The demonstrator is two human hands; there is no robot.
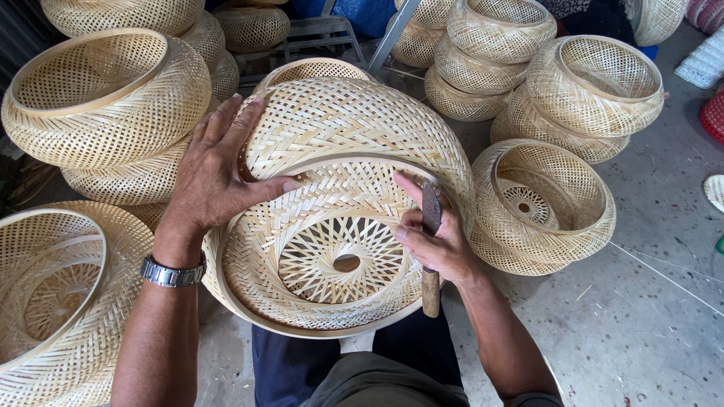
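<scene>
Resting on the lap, tilted toward the camera: a large woven bamboo basket [339, 151] with an open rim and a starburst weave at its base. Left hand [219, 169] spread flat on the basket's outer wall, fingers [226, 120] extended and splayed, thumb hooked over the rim, gripping nothing else. Wristwatch [172, 273] with a metal band on that wrist. Right hand [437, 241] closed around a knife [431, 252] with a wooden handle, blade upright against the inside of the rim, index finger stretched along the rim edge. All around on the concrete floor [641, 301], more baskets of the same kind: a stack [105, 98] at the upper left, another [45, 294] at the left edge, one [543, 203] just beside the right hand, others piled along the top.
</scene>
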